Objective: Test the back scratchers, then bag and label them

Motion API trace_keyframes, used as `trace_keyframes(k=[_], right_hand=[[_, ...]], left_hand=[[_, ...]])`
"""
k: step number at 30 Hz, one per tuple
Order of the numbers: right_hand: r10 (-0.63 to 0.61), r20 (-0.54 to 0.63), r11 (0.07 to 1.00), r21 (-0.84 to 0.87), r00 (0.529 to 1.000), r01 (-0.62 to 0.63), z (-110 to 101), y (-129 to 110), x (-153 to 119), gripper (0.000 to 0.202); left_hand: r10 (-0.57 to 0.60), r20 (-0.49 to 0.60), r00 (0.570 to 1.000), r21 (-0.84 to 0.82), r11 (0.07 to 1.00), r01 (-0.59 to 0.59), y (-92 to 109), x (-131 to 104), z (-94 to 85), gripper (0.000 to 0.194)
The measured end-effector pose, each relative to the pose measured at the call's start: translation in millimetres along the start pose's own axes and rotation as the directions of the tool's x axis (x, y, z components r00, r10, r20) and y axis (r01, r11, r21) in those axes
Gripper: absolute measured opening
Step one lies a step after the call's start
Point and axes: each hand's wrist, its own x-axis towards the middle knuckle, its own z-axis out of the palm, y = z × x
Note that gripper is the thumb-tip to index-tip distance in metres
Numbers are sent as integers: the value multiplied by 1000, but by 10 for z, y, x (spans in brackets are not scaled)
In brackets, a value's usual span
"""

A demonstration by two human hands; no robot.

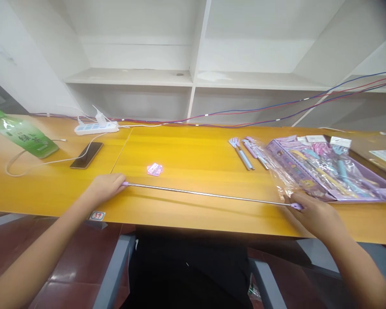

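Stretched between my hands is an extended telescopic back scratcher, a thin metal rod with purple ends. My left hand is closed around its left end. My right hand grips the purple part at the other end, mostly hidden by the fingers. Clear plastic wrap lies close by my right hand; whether they touch I cannot tell. Beyond the rod, collapsed back scratchers with claw-shaped heads lie on the table, some in clear wrap. A small pink-purple card rests near the middle.
At the right, a purple display box holds several wrapped back scratchers, beside a brown package. On the left are a green bottle lying tilted, a phone and a power strip. Cables run along the white shelf.
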Motion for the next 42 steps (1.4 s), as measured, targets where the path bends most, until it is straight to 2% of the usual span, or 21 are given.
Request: trace_keyframes(k=[2, 4, 7, 9, 11, 13, 14, 17, 19, 20, 22, 25, 29, 34, 37, 42], right_hand=[[3, 83, 992, 123, 997, -13, 13, 27, -13, 39], [35, 133, 980, 189, 990, -60, 29, 21, 13, 39], [99, 93, 982, 150, 991, -112, 26, 18, 114, 38], [157, 47, 982, 96, 987, -161, -16, 9, 225, 40], [217, 16, 974, 60, 976, -217, -83, -101, 371, 36], [227, 16, 972, 59, 974, -227, -141, -423, 534, 25], [194, 14, 978, 73, 981, -194, -153, -680, 610, 17], [37, 64, 994, 96, 997, -43, -83, -1685, 766, 22], [-9, 164, 998, 66, 986, -2, 38, -2296, 792, 26], [-35, 194, 998, 56, 980, 24, 105, -2513, 787, 27], [-87, 266, 996, 46, 960, 77, 226, -2727, 765, 26], [-114, 296, 993, 69, 948, 98, 327, -2659, 746, 22], [-119, 263, 986, 144, 957, 83, 346, -2490, 764, 18], [-189, 259, 973, 179, 947, 146, 354, -2575, 749, 20], [-232, 286, 965, 186, 930, 184, 346, -2651, 710, 21], [-234, 363, 970, 143, 902, 195, 246, -2806, 694, 27]], left_hand=[[-10, -13, 1000, -12, 1000, 10, 41, 0, -1, 40], [-74, 12, 997, 15, 997, 73, 105, 53, -22, 41], [-195, 105, 975, 92, 978, 186, 169, 186, -111, 41], [-219, 153, 964, 119, 972, 202, 196, 291, -199, 41], [-213, 163, 963, 116, 974, 195, 282, 417, -285, 41], [-175, 147, 974, 80, 983, 164, 503, 583, -352, 39], [-147, 139, 979, 51, 989, 141, 669, 682, -373, 38], [-26, 61, 998, -58, 998, 29, 1275, 995, -371, 37], [41, 89, 995, -100, 994, -32, 1601, 1155, -309, 32], [59, 96, 994, -109, 993, -49, 1705, 1204, -263, 31], [82, 110, 991, -116, 991, -69, 1797, 1235, -159, 31], [94, 58, 994, -139, 987, -85, 1797, 1178, -46, 33], [98, -48, 994, -194, 975, -105, 1853, 1115, -33, 33], [208, -96, 973, -253, 941, -226, 1960, 1086, -43, 29], [212, -74, 974, -258, 940, -224, 2014, 1059, -55, 30], [131, 61, 990, -161, 980, -119, 2144, 1100, -149, 34]])
